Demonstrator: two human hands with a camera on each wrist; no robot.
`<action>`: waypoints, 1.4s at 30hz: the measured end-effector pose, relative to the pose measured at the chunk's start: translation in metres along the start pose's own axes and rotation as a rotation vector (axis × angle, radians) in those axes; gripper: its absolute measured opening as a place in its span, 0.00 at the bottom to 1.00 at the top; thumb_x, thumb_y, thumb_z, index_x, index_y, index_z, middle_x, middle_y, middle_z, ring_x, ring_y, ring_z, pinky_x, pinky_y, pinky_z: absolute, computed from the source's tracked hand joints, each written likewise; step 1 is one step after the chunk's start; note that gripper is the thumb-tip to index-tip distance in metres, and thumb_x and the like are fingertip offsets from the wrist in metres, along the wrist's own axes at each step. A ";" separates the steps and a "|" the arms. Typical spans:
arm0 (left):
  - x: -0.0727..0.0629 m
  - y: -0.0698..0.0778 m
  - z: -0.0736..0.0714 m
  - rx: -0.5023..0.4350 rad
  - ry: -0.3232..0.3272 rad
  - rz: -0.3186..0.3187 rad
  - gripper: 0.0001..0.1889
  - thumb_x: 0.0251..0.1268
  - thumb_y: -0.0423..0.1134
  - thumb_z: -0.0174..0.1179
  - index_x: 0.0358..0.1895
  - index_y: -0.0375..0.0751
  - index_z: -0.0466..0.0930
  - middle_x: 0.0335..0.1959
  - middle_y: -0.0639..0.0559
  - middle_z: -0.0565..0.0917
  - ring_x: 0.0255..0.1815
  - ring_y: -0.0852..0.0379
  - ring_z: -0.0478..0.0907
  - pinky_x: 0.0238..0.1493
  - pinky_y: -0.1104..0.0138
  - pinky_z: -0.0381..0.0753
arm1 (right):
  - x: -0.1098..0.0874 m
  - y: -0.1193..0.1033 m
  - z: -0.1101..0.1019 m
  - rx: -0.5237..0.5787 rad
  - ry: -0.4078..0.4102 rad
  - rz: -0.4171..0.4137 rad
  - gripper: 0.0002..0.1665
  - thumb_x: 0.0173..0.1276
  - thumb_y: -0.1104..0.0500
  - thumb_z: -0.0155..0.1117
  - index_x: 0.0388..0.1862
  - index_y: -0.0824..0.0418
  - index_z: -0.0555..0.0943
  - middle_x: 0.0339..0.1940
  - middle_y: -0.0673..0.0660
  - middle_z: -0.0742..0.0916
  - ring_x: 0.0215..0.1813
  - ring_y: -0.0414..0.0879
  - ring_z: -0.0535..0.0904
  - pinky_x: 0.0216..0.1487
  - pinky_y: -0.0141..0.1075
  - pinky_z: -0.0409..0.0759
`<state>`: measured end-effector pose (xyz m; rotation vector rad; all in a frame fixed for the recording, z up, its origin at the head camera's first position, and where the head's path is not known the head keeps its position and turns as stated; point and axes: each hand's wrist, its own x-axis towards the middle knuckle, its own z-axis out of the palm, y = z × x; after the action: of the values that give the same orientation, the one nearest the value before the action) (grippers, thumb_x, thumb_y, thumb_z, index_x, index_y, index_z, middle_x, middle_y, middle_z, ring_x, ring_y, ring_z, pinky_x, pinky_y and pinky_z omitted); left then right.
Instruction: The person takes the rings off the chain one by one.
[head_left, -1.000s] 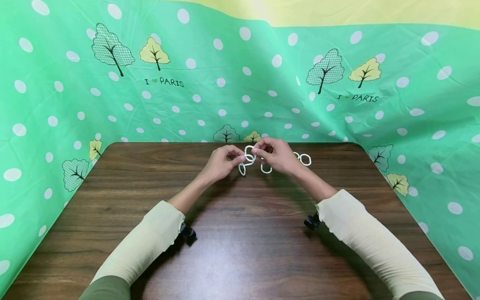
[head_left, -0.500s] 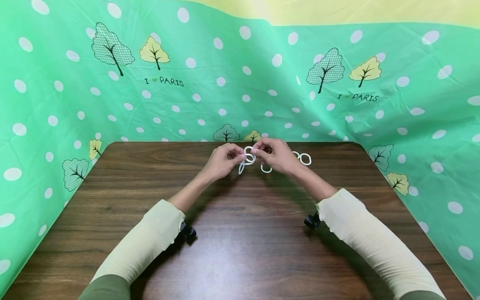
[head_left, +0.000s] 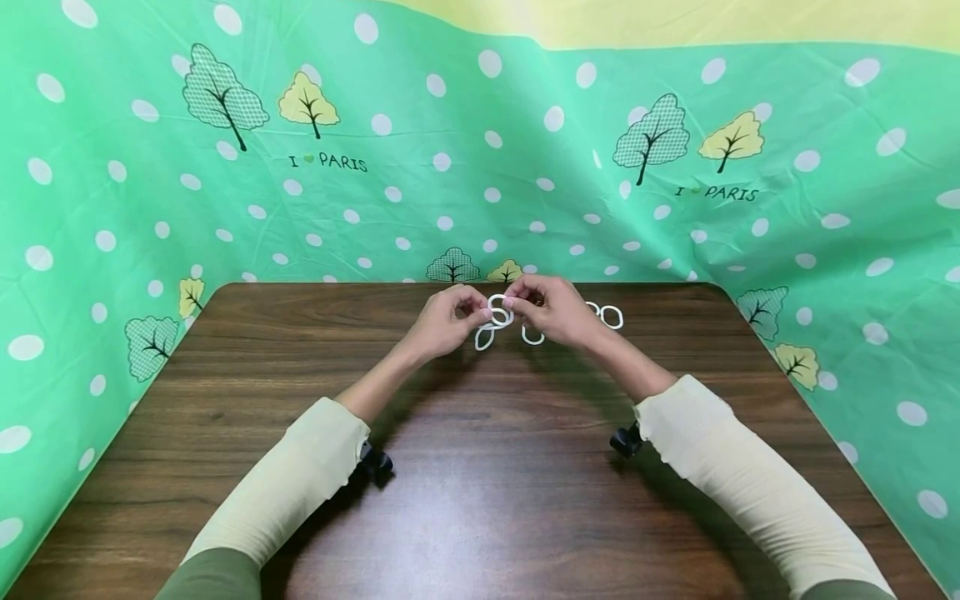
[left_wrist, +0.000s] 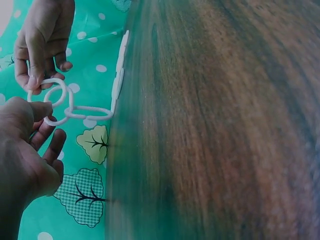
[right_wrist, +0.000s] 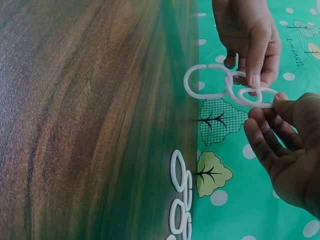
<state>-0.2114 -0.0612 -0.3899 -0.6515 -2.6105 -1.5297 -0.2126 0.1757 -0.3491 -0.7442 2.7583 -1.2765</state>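
Observation:
My left hand (head_left: 450,321) pinches a white plastic chain link (right_wrist: 233,97) between thumb and fingers. A second white link (right_wrist: 191,95) is threaded through it and hangs down below my left fingertips; a small gap shows in its top side. Close by, my right hand (head_left: 555,312) pinches another white link (head_left: 498,297) between thumb and forefinger. In the right wrist view this link overlaps the one in my left hand, and they look looped through each other. The fingertips partly cover where the two links meet.
Several more white links lie near the far edge of the brown wooden table (head_left: 480,467): one link (head_left: 532,342) under my right hand, others, such as a link (head_left: 622,318), to its right. A green dotted cloth (head_left: 420,200) stands behind the table.
The hanging link has swung and turned, showing its oval more widely now. Both hands have stayed almost in place, still pinching their links.

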 end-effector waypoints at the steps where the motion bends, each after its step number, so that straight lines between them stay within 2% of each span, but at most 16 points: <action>1: 0.000 0.000 0.000 -0.002 -0.004 0.003 0.06 0.80 0.36 0.71 0.50 0.37 0.89 0.45 0.46 0.87 0.47 0.53 0.83 0.52 0.66 0.82 | 0.000 0.000 0.000 -0.009 0.000 -0.006 0.08 0.85 0.57 0.71 0.49 0.61 0.91 0.36 0.58 0.91 0.39 0.52 0.85 0.39 0.34 0.81; 5: 0.000 -0.001 -0.001 -0.013 -0.036 0.017 0.03 0.78 0.34 0.71 0.47 0.38 0.89 0.43 0.47 0.87 0.45 0.54 0.82 0.52 0.65 0.81 | 0.000 0.001 0.000 -0.044 0.001 -0.032 0.07 0.84 0.58 0.71 0.48 0.60 0.91 0.38 0.61 0.91 0.37 0.46 0.81 0.40 0.35 0.79; 15: 0.000 -0.001 -0.004 -0.063 -0.118 0.042 0.02 0.75 0.31 0.73 0.44 0.37 0.90 0.40 0.48 0.87 0.45 0.55 0.81 0.53 0.64 0.80 | 0.000 0.003 -0.001 -0.094 0.011 -0.079 0.05 0.82 0.60 0.73 0.47 0.61 0.91 0.40 0.59 0.92 0.39 0.47 0.80 0.43 0.37 0.78; 23: 0.000 -0.002 -0.005 -0.080 -0.152 0.059 0.02 0.75 0.29 0.72 0.45 0.34 0.90 0.42 0.46 0.88 0.47 0.55 0.82 0.56 0.63 0.82 | 0.001 0.004 0.001 -0.098 0.012 -0.102 0.04 0.82 0.62 0.73 0.45 0.60 0.92 0.39 0.58 0.93 0.37 0.45 0.80 0.41 0.35 0.77; 33: -0.001 -0.001 -0.005 -0.082 -0.143 0.007 0.04 0.76 0.32 0.73 0.46 0.36 0.90 0.42 0.46 0.89 0.45 0.55 0.83 0.53 0.64 0.84 | 0.000 0.002 0.002 -0.088 0.019 -0.079 0.05 0.83 0.60 0.72 0.45 0.60 0.91 0.36 0.59 0.91 0.36 0.46 0.80 0.40 0.35 0.77; 37: -0.002 0.000 -0.005 -0.073 -0.125 -0.011 0.04 0.77 0.33 0.73 0.47 0.36 0.91 0.42 0.46 0.90 0.44 0.55 0.84 0.51 0.66 0.84 | -0.001 0.001 0.001 -0.091 0.026 -0.042 0.06 0.84 0.58 0.72 0.48 0.60 0.91 0.37 0.58 0.91 0.38 0.46 0.81 0.43 0.38 0.78; 42: -0.002 0.000 -0.007 -0.056 -0.094 -0.018 0.05 0.78 0.35 0.73 0.48 0.38 0.92 0.40 0.46 0.91 0.43 0.55 0.85 0.48 0.67 0.82 | -0.004 0.000 -0.003 -0.065 0.046 0.013 0.09 0.85 0.56 0.70 0.52 0.61 0.91 0.39 0.62 0.92 0.40 0.48 0.82 0.43 0.39 0.79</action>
<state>-0.2104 -0.0683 -0.3868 -0.7238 -2.6560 -1.6213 -0.2099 0.1793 -0.3481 -0.7085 2.8489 -1.2222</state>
